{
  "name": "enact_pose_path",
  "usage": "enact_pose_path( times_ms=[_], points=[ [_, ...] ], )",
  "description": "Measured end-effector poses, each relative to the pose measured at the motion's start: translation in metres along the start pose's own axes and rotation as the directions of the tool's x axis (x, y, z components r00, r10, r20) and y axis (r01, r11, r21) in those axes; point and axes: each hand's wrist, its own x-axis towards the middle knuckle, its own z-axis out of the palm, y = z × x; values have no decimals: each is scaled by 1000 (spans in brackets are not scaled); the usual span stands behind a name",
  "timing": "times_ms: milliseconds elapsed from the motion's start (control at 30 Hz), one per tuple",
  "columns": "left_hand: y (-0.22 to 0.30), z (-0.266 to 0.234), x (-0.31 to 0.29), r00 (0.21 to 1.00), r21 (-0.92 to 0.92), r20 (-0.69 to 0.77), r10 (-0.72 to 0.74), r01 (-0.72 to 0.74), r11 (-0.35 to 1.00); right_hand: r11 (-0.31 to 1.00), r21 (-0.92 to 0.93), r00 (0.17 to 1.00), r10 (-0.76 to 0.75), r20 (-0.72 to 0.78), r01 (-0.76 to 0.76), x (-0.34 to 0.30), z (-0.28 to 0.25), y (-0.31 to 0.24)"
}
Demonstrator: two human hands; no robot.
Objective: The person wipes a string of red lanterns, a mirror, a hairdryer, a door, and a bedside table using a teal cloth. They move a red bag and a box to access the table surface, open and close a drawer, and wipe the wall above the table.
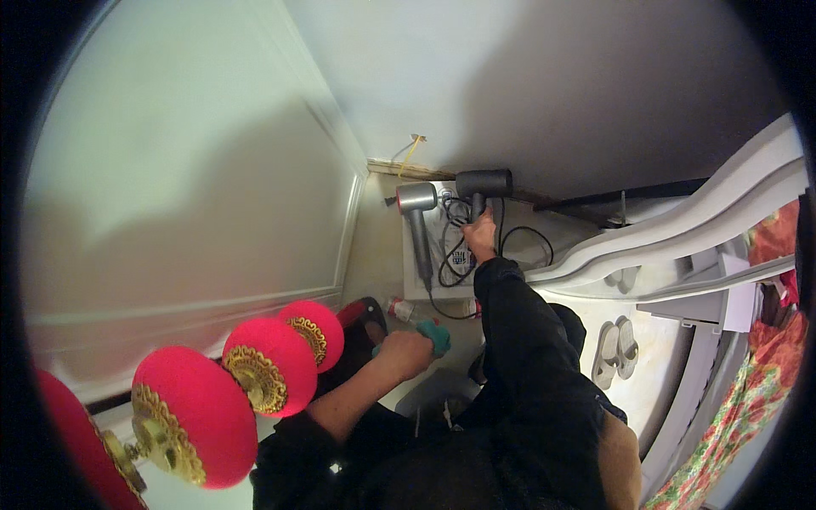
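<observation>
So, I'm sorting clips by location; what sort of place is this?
Probably a home, though which room isn't clear: a silver hair dryer and a black hair dryer, grey slippers, and a string of red lanterns.

There were 2 hands (L hand (pixel 406 353), R hand (pixel 481 235)), 2 dryers (1 grey dryer (pixel 418 234), 1 blk dryer (pixel 483 184)) & 1 teal cloth (pixel 437 337). Also 4 red lanterns (pixel 194 416) incl. 1 cut off at edge, 1 yellow tie (pixel 411 155), 2 sandals (pixel 607 353) in clear view, & approx. 2 btls (pixel 399 308), partly hidden.
</observation>
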Motion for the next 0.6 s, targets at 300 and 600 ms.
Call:
enact_pose_path(
  times_ms=[300,600],
  points=[
    [-6,-5,6,999,32,43,27,-28,999,998,-10,981,66,184,-65,9,-10,29],
    [-10,-3,7,1000,39,-11,28,-28,999,957,246,987,135,88,-153,26,-5,52]
  ],
)
